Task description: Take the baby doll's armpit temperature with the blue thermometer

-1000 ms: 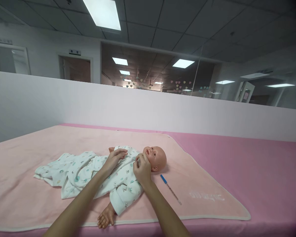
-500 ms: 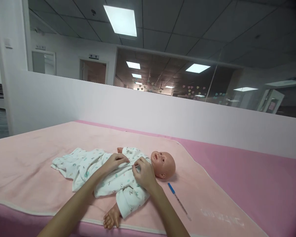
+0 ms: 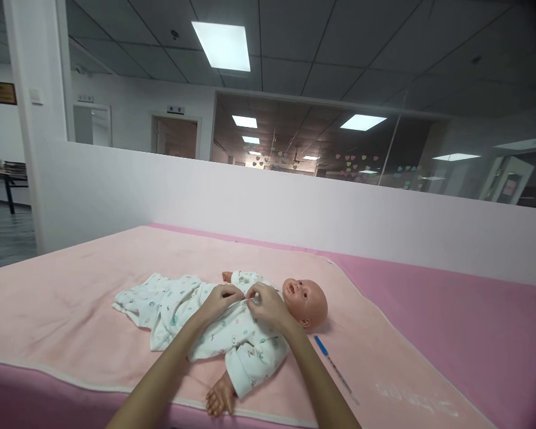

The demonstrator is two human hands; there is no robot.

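A baby doll lies on its back on a light pink blanket, head to the right. It wears a white printed romper. My left hand and my right hand meet on the doll's chest, each pinching the romper's front fabric with closed fingers. One bare doll hand sticks out of a sleeve near the blanket's front edge.
A thin pen with a blue cap lies on the blanket right of the doll. The blanket covers a pink table backed by a low white partition. A white pillar stands at left.
Both hands have drawn closer together on the chest, and the right hand moved down from the doll's neck. The view has shifted left.
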